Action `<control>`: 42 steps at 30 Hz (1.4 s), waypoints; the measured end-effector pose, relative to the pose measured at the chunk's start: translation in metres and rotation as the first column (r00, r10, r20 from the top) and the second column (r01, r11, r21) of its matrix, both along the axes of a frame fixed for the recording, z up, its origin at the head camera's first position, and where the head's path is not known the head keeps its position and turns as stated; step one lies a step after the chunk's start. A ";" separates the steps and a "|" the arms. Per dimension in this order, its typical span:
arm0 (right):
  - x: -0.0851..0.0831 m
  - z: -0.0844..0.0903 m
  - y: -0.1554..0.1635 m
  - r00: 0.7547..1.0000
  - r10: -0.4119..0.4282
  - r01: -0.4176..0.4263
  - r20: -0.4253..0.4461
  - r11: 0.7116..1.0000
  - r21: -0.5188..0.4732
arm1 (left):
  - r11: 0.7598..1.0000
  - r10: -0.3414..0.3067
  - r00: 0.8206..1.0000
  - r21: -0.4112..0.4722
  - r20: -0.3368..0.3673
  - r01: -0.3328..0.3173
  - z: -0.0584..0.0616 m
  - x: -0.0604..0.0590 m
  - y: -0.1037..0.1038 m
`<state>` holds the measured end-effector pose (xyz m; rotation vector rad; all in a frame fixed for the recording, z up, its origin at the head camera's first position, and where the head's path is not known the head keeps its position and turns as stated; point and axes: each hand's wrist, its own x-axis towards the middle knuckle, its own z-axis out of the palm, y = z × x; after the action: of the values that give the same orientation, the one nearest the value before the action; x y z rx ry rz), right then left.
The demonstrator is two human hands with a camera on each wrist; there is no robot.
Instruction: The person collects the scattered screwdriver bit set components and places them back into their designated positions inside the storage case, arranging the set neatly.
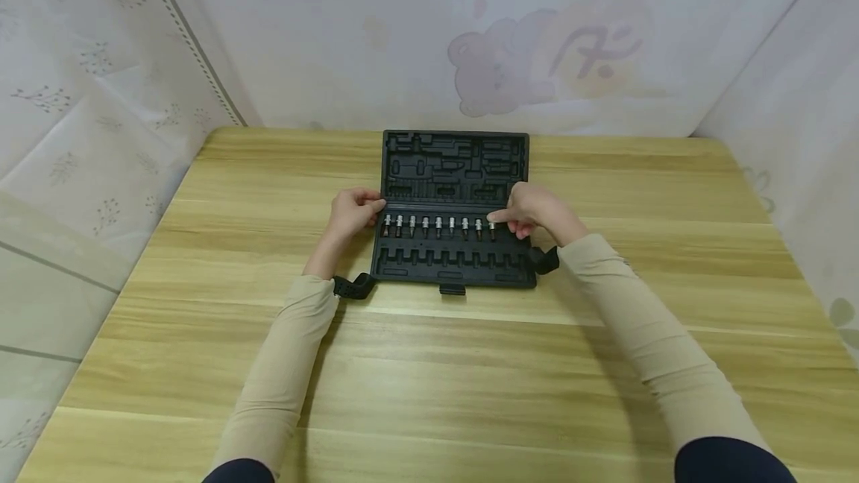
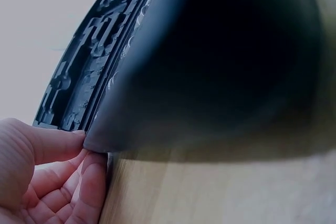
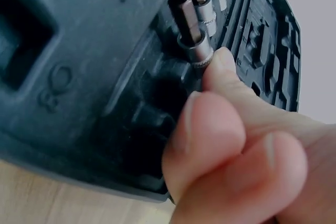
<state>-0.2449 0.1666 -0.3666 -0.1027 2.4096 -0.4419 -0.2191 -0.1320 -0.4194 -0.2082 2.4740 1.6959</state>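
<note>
Fingers (image 2: 90,187) of the left hand (image 1: 352,212) pinch the black case (image 1: 419,272); one extended right hand (image 1: 537,211) finger (image 3: 224,72) touches the rightmost bit (image 3: 191,30).

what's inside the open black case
The black case holds a row of nine metal bits; its lid shows moulded recesses. In the head view, the right hand hides a patch beyond the row's right end.

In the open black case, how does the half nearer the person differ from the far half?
The near half holds a row of nine silver-ended socket bits; the far half shows none.
The near half has a regular row of notches; the far half's recesses vary in shape.
The near half has a latch tab at its front edge; none shows on the far half.
Both are black and moulded.
</note>
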 end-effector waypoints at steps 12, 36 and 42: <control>-0.005 0.004 -0.011 0.996 0.075 -0.081 0.039 0.979 0.186 | 1.000 0.015 1.000 0.009 0.006 -0.015 0.000 0.000 0.001; 0.014 0.003 -0.007 0.985 -0.013 0.018 -0.174 1.000 0.023 | 1.000 0.006 1.000 0.007 0.006 -0.006 0.001 0.001 0.000; 0.024 0.004 0.005 0.972 -0.076 0.046 -0.221 0.989 -0.138 | 1.000 0.005 1.000 0.013 0.006 -0.005 0.002 0.002 0.000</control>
<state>-0.2207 0.1720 -0.3628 -0.1441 2.6100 -0.6491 -0.2175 -0.1322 -0.4171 -0.2179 2.4595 1.7094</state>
